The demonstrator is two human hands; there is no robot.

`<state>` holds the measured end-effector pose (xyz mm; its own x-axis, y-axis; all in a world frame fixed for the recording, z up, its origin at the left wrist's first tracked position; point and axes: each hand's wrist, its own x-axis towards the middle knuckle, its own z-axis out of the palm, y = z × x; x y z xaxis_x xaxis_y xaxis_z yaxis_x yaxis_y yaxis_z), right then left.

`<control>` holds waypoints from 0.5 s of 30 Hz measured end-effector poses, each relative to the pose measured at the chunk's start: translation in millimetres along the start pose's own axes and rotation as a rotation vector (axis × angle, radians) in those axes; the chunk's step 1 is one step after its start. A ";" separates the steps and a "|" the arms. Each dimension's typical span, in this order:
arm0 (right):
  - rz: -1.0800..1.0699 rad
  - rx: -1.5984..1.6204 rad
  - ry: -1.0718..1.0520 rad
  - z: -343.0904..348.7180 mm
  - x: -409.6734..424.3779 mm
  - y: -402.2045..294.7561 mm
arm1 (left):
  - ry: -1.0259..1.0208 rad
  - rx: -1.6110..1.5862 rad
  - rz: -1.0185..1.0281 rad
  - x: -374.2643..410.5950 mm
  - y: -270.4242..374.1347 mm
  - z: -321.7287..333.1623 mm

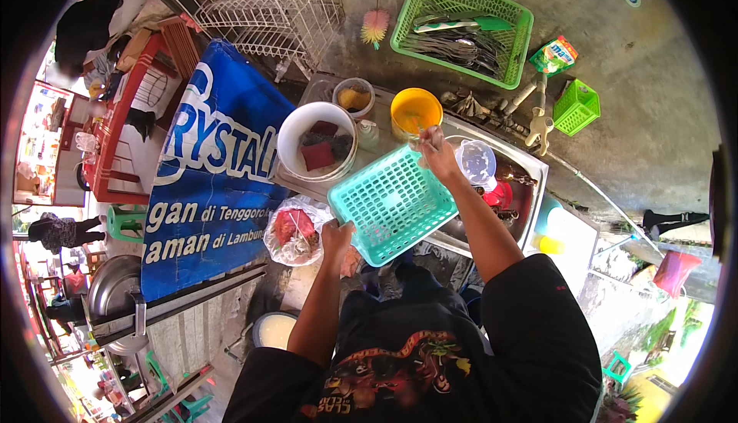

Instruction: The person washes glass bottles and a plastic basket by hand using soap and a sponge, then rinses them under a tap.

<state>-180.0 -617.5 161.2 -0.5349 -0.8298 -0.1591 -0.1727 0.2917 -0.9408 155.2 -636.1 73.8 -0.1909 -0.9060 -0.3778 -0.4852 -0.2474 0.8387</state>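
A turquoise perforated plastic basket is tilted in front of me, over the near edge of the sink counter. My left hand grips its left rim. At the basket's far right corner is my right hand, its blurred fingers curled in front of a yellow bucket; whether they hold the rim or something small is unclear. Left of the basket stands a white bucket with dark red and grey scrubbing pads inside. A clear plastic dipper lies at the sink, close to my right wrist.
The metal sink holds glassware and a red item. A green basket of cutlery is beyond the counter, near a tap. A bag of waste sits left, beside a blue banner. A bucket of pale liquid stands lower left.
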 end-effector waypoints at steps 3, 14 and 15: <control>-0.280 -0.117 0.023 6.2 -11.2 26.3 | 0.035 -0.126 -0.156 3.0 -3.2 -2.1; -0.226 -0.636 0.002 116.5 -100.0 79.1 | -0.190 -0.793 -0.228 -48.9 8.9 -23.6; -0.458 -0.605 -0.046 132.4 -107.9 77.1 | -0.204 -0.769 -0.215 -52.2 6.8 -25.5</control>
<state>-26.1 -568.5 66.2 -0.2683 -0.9458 0.1830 -0.7998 0.1128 -0.5895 183.6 -599.3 109.2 -0.3475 -0.7500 -0.5628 0.1771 -0.6419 0.7461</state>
